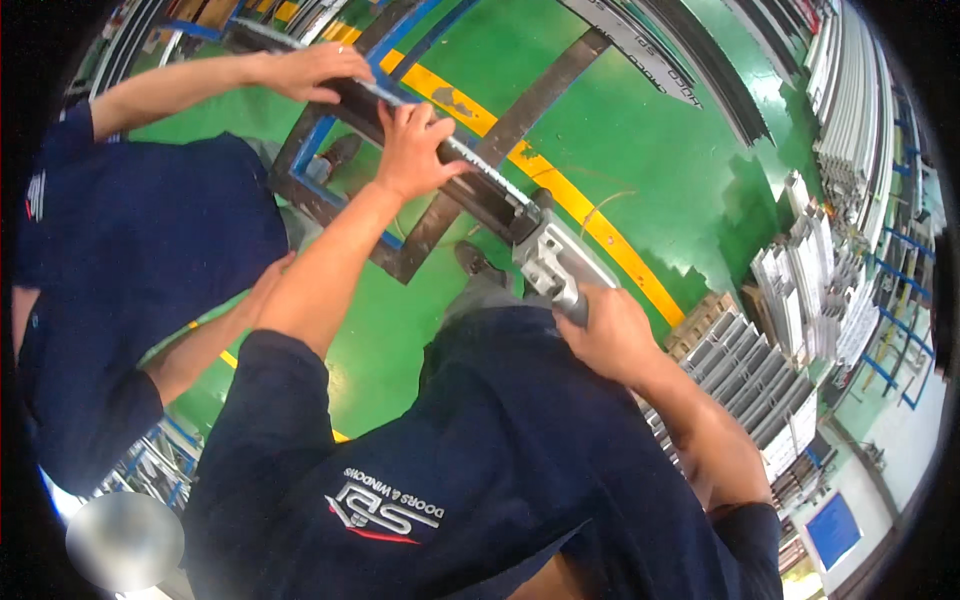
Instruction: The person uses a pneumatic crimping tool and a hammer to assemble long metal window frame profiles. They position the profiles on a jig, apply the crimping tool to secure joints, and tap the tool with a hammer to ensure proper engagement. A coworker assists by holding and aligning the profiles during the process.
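A long dark metal profile [480, 197] with a pale, toothed-looking strip along its top edge lies across a stand in front of me. My left hand [415, 150] grips this profile near its middle, fingers bent over its far edge and thumb stretched along the near side. In my right hand [612, 335] is the handle of a grey metal hand tool [560, 262], whose exact kind I cannot make out. The tool's head sits at the profile's near right end. Another person's hand [315, 72] rests on the same profile, farther left.
A dark-topped blue steel stand [415, 250] supports the profile. Beside me on the left stands a co-worker in a navy shirt [150, 220]. Stacked profiles [745, 375] and long pale bars [850, 120] fill the right side. A yellow line [600, 225] crosses the green floor.
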